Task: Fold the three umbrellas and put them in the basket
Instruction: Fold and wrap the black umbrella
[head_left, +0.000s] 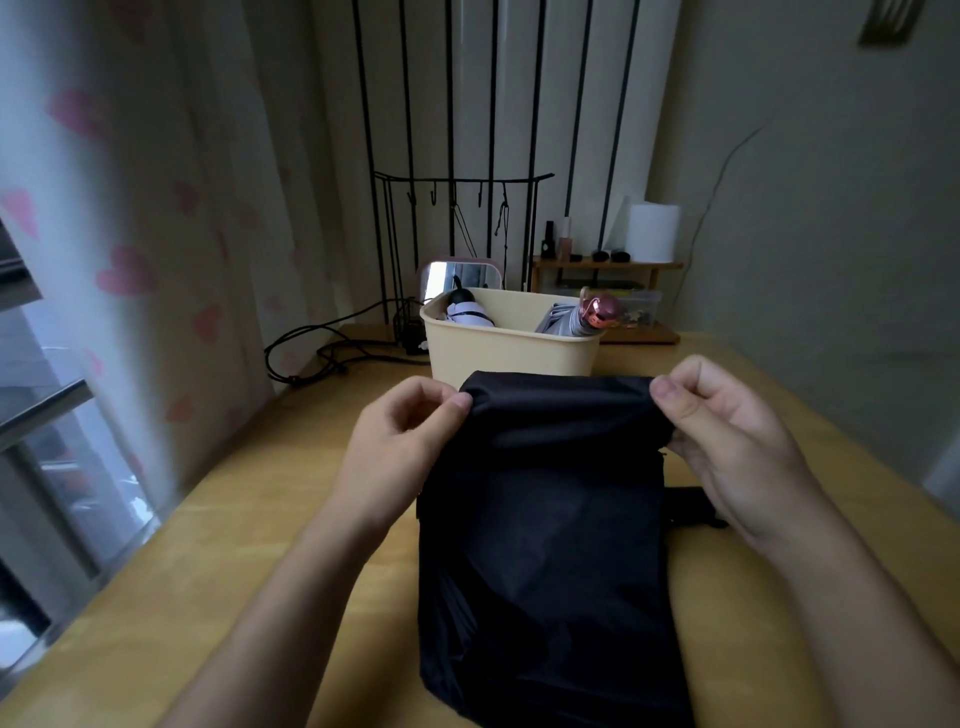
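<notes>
Black umbrella (545, 519): cloth stretches from us toward the basket (511, 348) just beyond; our left hand (400, 447) and right hand (727, 441) each pinch a far-edge corner, equally near.

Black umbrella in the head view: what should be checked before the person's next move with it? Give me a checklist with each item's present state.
1. Left hand pinches the top edge of the black umbrella: ok.
2. Right hand pinches the opposite corner: ok.
3. Canopy gathered tight for packing: not ok, the cloth spreads loose and wide.
4. Closing strap located: cannot tell, none shows.
5. Basket has room: ok, a gap lies between the black-and-white umbrella and the grey umbrella in it.
6. Way to the basket free: ok, it stands just behind the cloth on the table.
</notes>
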